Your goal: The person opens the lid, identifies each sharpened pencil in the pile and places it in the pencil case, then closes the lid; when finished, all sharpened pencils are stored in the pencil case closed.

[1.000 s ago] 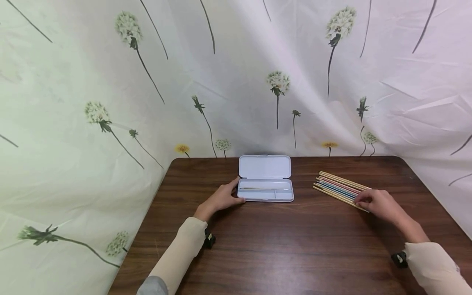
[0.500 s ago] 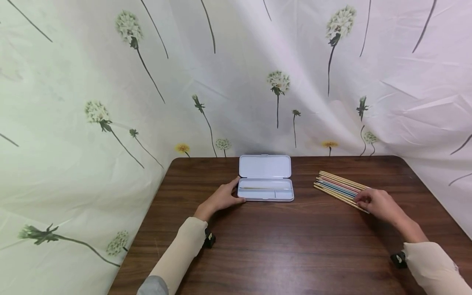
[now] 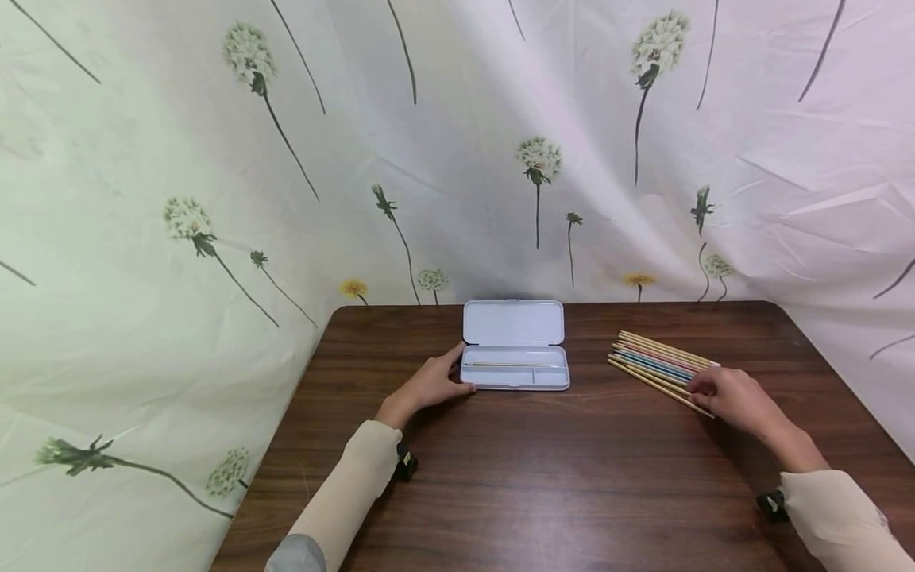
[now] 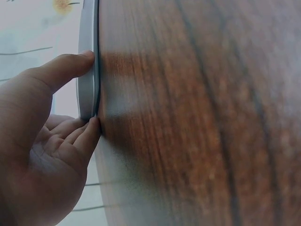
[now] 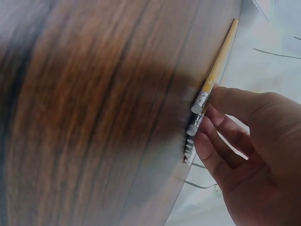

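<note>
A white pencil case [image 3: 513, 322] stands with its lid raised at the table's far edge, a single pencil [image 3: 511, 365] lying in its long compartment. My left hand [image 3: 431, 383] grips the case's left end, thumb on the front side and fingers round the corner. To the right, several pencils [image 3: 661, 349], yellow, pink and blue, lie side by side in a slanted row. At their near ends, my right hand [image 3: 732, 400] pinches the frontmost yellow pencil [image 5: 217, 70]; its thumb lies against that pencil in the right wrist view. The fingertips behind it are partly hidden.
The brown wooden table [image 3: 543, 477] reaches back to a white curtain [image 3: 457, 159] printed with dandelions. A small divider [image 3: 533, 376] splits the case's front compartment. Black wrist cameras sit below both sleeves.
The near end of the frontmost yellow pencil has swung slightly toward me, away from the row. My right hand has shifted only a little; my left hand and the case stay put.
</note>
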The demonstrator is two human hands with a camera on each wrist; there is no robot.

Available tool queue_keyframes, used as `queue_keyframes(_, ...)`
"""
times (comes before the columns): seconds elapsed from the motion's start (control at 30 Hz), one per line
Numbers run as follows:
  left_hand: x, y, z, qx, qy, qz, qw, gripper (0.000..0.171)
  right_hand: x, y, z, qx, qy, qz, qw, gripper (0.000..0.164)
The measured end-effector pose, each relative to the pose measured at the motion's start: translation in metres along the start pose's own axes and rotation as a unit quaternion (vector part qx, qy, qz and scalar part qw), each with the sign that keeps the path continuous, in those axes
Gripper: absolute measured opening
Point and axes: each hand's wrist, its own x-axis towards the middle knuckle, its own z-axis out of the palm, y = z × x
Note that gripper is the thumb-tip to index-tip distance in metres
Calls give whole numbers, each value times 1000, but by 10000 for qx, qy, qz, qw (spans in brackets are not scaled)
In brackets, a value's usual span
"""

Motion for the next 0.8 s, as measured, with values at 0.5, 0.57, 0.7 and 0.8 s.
queue_keyframes(0.5,-1,1,-1,-61,-18,2,10000,95,-2,-2,-2,27,275,-7,9996,4)
queue_keyframes(0.57,-1,1,-1,-52,-14,-4,10000,95,-3,-2,-3,-5,313,-95,9995,6)
queue_keyframes(0.7,-1,0,0,-33,-5,0,10000,95,-3,-3,-4,1,463,-279,9985,8)
queue_keyframes(0.8,-1,0,0,-41,-3,10,10000,95,-3,-6,-5,108,681,-423,9967,7)
